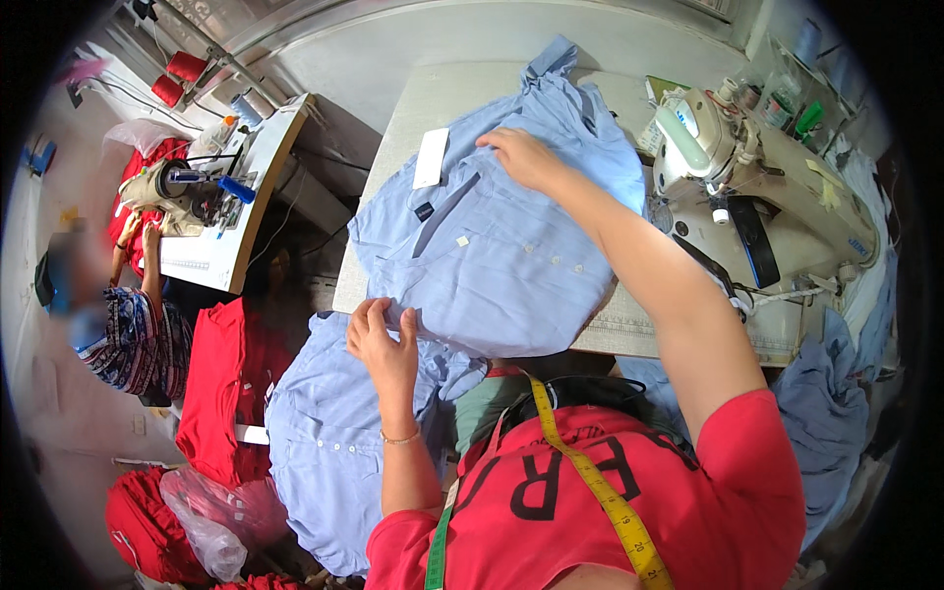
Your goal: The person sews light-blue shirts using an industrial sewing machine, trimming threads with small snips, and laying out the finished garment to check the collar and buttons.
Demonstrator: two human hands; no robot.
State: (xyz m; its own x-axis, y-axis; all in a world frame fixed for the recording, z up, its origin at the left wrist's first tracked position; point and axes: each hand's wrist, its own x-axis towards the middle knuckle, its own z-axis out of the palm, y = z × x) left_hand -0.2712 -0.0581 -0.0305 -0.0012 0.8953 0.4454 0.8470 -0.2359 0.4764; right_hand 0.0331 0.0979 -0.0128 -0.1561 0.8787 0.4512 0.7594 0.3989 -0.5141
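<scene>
A light blue buttoned shirt [492,285] lies spread on the sewing table, with a white hang tag [431,157] and a small dark neck label [424,211] on it. My right hand [526,157] rests on the shirt's far part, to the right of the tag, fingers stretched out. At the shirt's near left edge is my left hand [386,339], its thumb apart from its slightly bent fingers. It touches the cloth there, and nothing shows in its grasp. Another light blue shirt [329,433] hangs below the table edge, beside my left forearm.
A sewing machine [787,177] stands on the table's right side. Blue cloth [821,423] hangs at the lower right. To the left, a co-worker sits at a second sewing machine [167,197] with red cloth. Red garments [216,393] and a plastic bag [211,511] lie lower left.
</scene>
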